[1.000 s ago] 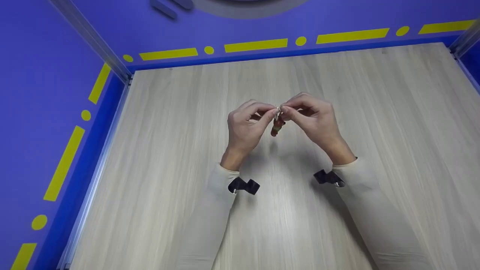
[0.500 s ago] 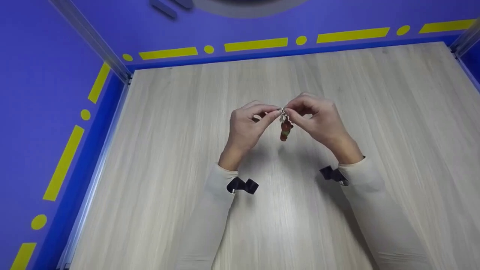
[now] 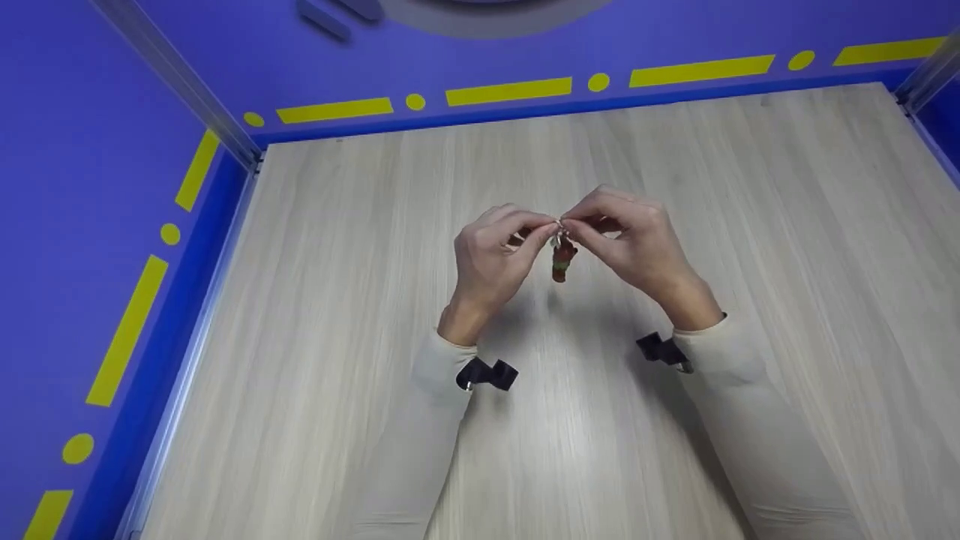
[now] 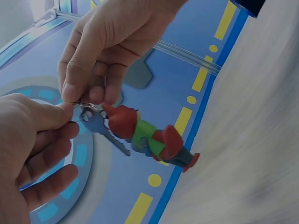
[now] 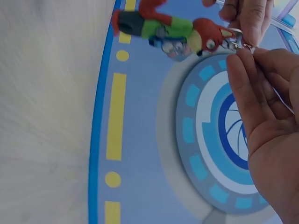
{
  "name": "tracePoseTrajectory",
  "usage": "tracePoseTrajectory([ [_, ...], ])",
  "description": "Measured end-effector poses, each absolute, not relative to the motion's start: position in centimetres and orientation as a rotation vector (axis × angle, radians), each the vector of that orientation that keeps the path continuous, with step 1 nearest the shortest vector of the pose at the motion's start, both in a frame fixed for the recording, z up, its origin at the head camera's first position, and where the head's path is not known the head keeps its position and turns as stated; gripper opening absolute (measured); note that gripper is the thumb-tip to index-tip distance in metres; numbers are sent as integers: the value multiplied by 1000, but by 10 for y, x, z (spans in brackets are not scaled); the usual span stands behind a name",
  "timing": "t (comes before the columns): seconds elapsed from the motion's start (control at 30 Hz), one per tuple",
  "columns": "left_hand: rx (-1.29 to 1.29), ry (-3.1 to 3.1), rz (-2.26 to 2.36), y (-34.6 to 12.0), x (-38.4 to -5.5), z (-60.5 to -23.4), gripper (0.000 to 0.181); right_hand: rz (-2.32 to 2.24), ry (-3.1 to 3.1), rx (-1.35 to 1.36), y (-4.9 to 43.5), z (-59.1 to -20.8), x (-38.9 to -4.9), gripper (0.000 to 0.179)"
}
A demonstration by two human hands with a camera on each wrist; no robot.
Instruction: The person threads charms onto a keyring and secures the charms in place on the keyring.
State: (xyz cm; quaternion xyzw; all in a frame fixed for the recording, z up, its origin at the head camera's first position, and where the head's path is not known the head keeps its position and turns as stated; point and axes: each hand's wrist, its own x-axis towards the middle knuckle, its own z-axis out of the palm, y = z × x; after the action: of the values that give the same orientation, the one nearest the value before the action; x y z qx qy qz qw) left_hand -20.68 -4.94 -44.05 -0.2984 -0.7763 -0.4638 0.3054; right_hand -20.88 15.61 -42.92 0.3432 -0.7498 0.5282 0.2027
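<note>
A fox-shaped keychain figure [image 4: 148, 135], red-orange with a green top and dark trousers, hangs from a small metal ring and chain [image 4: 97, 108]. Beside the figure dangles a metal key [image 4: 103, 127]. My left hand [image 3: 495, 244] pinches the ring between thumb and index finger. From the other side, my right hand [image 3: 631, 236] pinches at the same ring, its fingertips almost meeting the left ones. Fingertips hide part of the ring, so whether it is spread apart cannot be seen. In the right wrist view the fox figure [image 5: 180, 29] stretches out sideways, clear of both palms.
Under the hands lies a light wood-grain tabletop [image 3: 337, 300]. Blue panels with yellow dashes stand behind it [image 3: 510, 45] and along its left side [image 3: 75, 225]. Dark straps [image 3: 487, 373] sit on both sleeves' wrists.
The hands and hanging keychain shifted slightly right, then a little back left. The fox figure swung and now hangs nearly straight down. Both hands keep pinching the ring.
</note>
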Motion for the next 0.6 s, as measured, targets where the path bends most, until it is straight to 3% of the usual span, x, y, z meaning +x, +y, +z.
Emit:
tracePoseTrajectory([
  [0.4,-688,-1883,-1656,-45,-207,-445,2,1994,-1854,751,140,-438,-207,6],
  [0.6,-661,-2022,-1748,-50,-206,-443,7,1851,-1996,806,147,-437,-209,6],
])
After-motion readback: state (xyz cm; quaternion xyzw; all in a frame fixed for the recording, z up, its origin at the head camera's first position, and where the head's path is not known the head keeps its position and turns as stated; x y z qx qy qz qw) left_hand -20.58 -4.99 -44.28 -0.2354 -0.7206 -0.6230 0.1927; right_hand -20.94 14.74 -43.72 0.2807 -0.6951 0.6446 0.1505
